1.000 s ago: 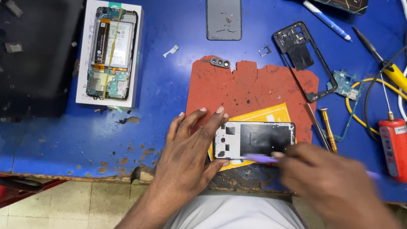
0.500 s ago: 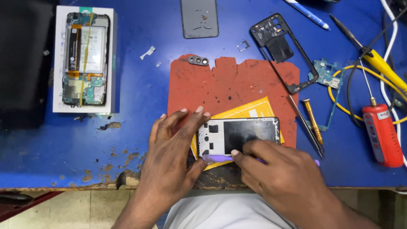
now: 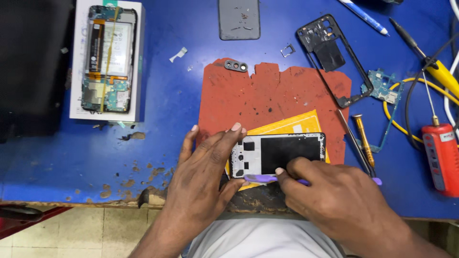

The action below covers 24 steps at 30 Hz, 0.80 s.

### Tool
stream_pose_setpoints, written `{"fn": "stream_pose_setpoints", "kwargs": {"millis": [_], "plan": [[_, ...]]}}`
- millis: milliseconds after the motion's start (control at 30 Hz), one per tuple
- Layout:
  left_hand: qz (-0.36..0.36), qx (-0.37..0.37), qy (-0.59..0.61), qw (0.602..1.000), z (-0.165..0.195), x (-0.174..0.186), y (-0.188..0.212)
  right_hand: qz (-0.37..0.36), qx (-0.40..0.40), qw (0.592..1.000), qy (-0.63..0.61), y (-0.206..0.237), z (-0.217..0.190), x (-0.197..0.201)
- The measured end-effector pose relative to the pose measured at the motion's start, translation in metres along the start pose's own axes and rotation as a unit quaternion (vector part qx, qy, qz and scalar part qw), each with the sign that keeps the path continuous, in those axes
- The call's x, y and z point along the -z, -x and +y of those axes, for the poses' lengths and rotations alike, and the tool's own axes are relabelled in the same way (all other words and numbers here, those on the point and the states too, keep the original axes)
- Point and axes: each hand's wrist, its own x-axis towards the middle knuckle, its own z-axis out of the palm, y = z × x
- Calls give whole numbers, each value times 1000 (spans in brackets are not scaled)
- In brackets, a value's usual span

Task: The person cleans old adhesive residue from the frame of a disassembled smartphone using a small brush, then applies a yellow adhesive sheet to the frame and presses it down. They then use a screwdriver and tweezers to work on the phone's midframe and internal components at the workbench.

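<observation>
Your left hand presses flat on the thin white-backed phone screen panel lying on the red rubber mat. Your right hand pinches a purple plastic pry tool at its near edge. The panel looks light, stiff and brittle: brace its edges, not its middle.

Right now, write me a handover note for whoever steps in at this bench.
Left hand: flat on the red mat, fingers pressing the left end of the phone frame to steady it.
Right hand: grips a purple pry tool, tip at the frame's lower edge.
The frame lies across a yellow sheet on the mat.
Done: another phone lies opened on a white box at far left; a black mid-frame, a small circuit board and a grey back cover lie apart.
Left: the pry tool remains at the frame's edge; prying looks unfinished.
</observation>
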Motion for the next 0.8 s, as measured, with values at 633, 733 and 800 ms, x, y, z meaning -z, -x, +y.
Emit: {"fn": "stream_pose_setpoints", "kwargs": {"millis": [633, 733, 800], "plan": [[12, -38, 7, 999, -2, -2, 4, 235, -309, 902, 189, 108, 58, -20], [12, -40, 8, 999, -2, -2, 4, 293, -374, 876, 85, 101, 64, -16], [7, -32, 3, 999, -2, -3, 4, 383, -467, 792, -90, 96, 78, -12]]}}
